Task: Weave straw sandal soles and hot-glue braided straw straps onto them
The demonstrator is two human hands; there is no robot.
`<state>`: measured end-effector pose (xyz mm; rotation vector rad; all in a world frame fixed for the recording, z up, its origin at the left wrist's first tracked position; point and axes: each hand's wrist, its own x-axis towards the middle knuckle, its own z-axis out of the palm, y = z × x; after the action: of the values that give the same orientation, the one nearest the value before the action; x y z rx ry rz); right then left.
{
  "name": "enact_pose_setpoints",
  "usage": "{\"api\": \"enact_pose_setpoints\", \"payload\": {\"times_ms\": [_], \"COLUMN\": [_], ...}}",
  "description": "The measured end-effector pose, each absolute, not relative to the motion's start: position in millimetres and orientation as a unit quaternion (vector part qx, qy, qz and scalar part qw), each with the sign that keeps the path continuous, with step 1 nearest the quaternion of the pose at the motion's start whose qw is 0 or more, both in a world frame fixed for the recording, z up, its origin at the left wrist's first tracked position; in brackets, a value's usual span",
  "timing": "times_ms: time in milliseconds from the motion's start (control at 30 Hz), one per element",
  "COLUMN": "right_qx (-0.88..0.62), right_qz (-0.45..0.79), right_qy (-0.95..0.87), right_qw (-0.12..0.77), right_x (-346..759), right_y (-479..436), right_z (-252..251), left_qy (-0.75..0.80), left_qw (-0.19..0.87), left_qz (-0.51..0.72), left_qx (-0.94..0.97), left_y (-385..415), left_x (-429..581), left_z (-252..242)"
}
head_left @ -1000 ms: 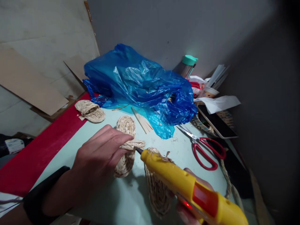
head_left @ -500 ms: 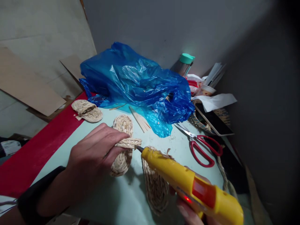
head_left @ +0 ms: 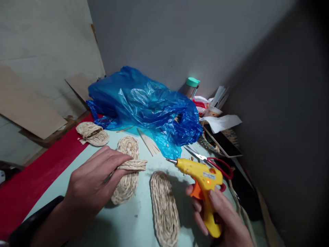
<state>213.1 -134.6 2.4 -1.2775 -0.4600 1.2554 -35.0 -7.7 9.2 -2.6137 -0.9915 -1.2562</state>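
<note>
My left hand pinches a folded braided straw strap between thumb and fingers, above an oval woven sole. The yellow glue gun is in my right hand, its metal nozzle pointing left, apart from the strap, and a small orange light glowing on its body. Between the hands, a second woven sole lies on the pale table. A woven slipper with a band across it rests at the table's far left.
Behind the soles lies a crumpled blue plastic bag. Red-handled scissors are partly behind the glue gun. At the back right stand a green-capped bottle and a basket with a dark tray-like object. Flat straw strips lie near the bag.
The glue gun has moved away from the strap's end and turned, now showing its side and orange trigger. The second sole is more fully visible. The whole view has shifted slightly.
</note>
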Motion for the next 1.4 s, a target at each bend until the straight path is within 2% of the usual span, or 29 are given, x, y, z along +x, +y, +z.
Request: {"api": "enact_pose_setpoints", "payload": {"times_ms": [200,300,433,533,600,667,800,1000,1167,1400], "right_qx": [-0.58,-0.624,-0.691,-0.757,-0.747,-0.681,-0.585,-0.496,-0.482,-0.47], "right_qz": [0.55,0.521,0.359,0.159,0.044,0.062,0.218,0.416,0.44,0.424], "right_qy": [-0.191,-0.273,-0.496,-0.584,-0.637,-0.687,-0.701,-0.639,-0.615,-0.622], "right_qw": [0.57,0.514,0.383,0.246,0.184,0.244,0.345,0.415,0.442,0.461], "right_x": [237,246,269,281,275,257,213,189,188,189], "right_y": [-125,-124,-131,-139,-139,-132,-102,-75,-74,-76], "right_z": [-21,-23,-19,-12,-1,13,37,32,23,18], "left_qy": [-0.345,-0.352,-0.34,-0.313,-0.296,-0.284,-0.267,-0.294,-0.303,-0.291], "left_qw": [0.052,0.054,0.053,0.025,0.008,-0.002,-0.037,-0.063,-0.13,-0.151], "left_qz": [-0.448,-0.462,-0.469,-0.462,-0.439,-0.414,-0.392,-0.39,-0.386,-0.388], "left_qx": [-0.823,-0.813,-0.814,-0.829,-0.848,-0.865,-0.88,-0.87,-0.862,-0.861], "left_y": [-9,-11,-12,-13,-15,-17,-21,-26,-28,-24], "left_x": [-36,-35,-32,-32,-34,-37,-39,-30,-32,-32], "left_z": [8,6,12,19,19,16,7,11,9,5]}}
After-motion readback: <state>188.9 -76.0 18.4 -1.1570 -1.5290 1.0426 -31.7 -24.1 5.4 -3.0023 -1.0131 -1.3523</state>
